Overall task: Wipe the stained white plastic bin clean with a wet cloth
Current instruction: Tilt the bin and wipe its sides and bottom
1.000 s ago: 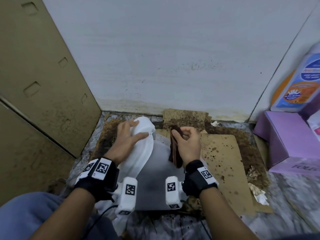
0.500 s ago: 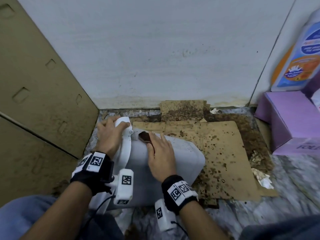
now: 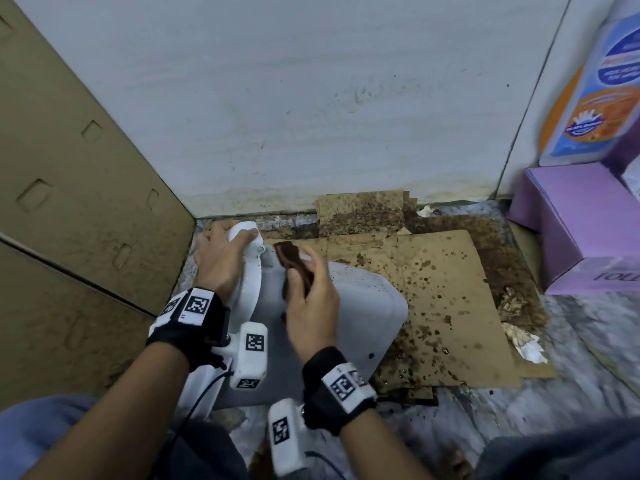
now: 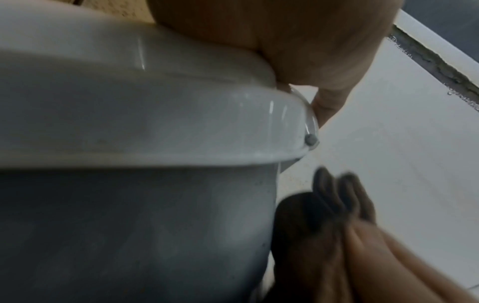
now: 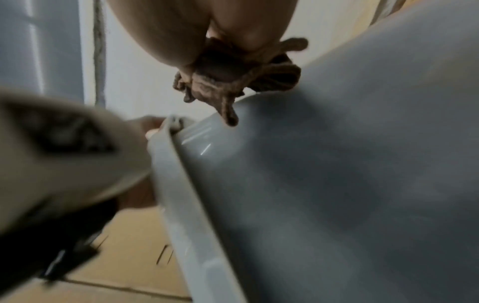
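The white plastic bin (image 3: 363,306) lies on its side on the floor, rim to the left and base to the right. My left hand (image 3: 221,258) grips the rim at its far end, and its fingers curl over the edge (image 4: 298,51). My right hand (image 3: 311,303) holds a folded brown wet cloth (image 3: 291,259) and presses it on the bin's upper side wall near the rim. In the right wrist view the cloth (image 5: 233,82) bunches under my fingers against the bin (image 5: 337,184). A few dark specks show on the wall near the base.
A stained, spattered cardboard sheet (image 3: 433,289) lies under and to the right of the bin. A cardboard panel (image 3: 69,202) stands at the left, a white wall (image 3: 311,98) behind. A purple box (image 3: 581,220), a detergent bottle (image 3: 595,98) and crumpled paper (image 3: 523,344) are at the right.
The bin has tipped over onto its side, base to the right. My right hand came down from holding the cloth upright to pressing it on the side wall. My left hand kept the rim.
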A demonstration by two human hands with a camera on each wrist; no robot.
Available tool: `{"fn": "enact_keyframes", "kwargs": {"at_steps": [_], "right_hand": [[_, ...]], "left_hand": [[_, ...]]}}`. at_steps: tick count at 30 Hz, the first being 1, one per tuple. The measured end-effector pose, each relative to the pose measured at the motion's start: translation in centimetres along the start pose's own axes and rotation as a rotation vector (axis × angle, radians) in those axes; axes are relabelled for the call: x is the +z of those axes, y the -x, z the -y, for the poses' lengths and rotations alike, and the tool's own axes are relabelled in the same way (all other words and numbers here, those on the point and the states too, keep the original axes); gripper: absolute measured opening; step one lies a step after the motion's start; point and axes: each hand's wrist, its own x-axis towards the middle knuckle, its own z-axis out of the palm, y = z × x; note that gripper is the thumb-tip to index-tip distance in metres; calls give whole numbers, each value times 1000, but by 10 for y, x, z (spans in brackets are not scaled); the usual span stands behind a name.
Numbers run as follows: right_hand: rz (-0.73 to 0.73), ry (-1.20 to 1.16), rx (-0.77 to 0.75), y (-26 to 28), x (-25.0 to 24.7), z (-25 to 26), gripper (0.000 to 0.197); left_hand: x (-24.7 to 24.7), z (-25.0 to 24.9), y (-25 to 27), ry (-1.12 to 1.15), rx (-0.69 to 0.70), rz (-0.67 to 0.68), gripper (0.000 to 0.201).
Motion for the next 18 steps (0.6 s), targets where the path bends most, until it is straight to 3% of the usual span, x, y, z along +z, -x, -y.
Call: {"fn": "enact_keyframes", "kwargs": {"at_steps": [4, 9, 11, 14, 18], "right_hand": [[98, 2, -33, 15, 24, 1, 41], [229, 447, -181, 3, 16, -23, 62], [226, 539, -102, -8, 6, -31, 65], [245, 594, 29, -26, -12, -43, 52], [293, 501, 141, -42, -27, -51, 45]], "left_hand": [[2, 2, -5, -18, 13, 1, 56], [-7, 8, -5, -18, 4, 9, 64], [-10, 10, -3, -11, -3, 15, 66], [-15, 13, 3, 7, 7, 16, 67], [-17, 14, 7, 16, 30, 11, 68]]}}
